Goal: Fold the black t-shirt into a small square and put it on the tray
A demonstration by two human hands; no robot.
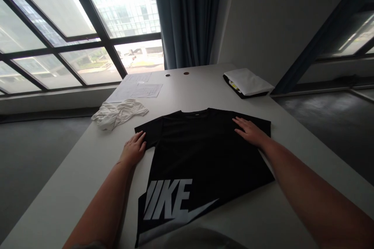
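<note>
A black T-shirt (201,148) lies spread on the white table, its neckline toward the far side. Large grey lettering and a swoosh mark run across its lower left part, and the hem slants up to the right. At the edge of the left sleeve rests my left hand (134,147), fingers stretched over the fabric and the table. My right hand (248,130) lies flat on the shirt near the right shoulder, fingers spread. Neither hand grips the cloth. The bottom of the shirt is partly cut off by the view and my own body.
A crumpled white cloth (118,113) lies on the table (181,91) at the left, with paper sheets (137,88) behind it. A black and white folded bundle (248,81) sits at the back right. Windows and a blue curtain (188,15) stand beyond the table.
</note>
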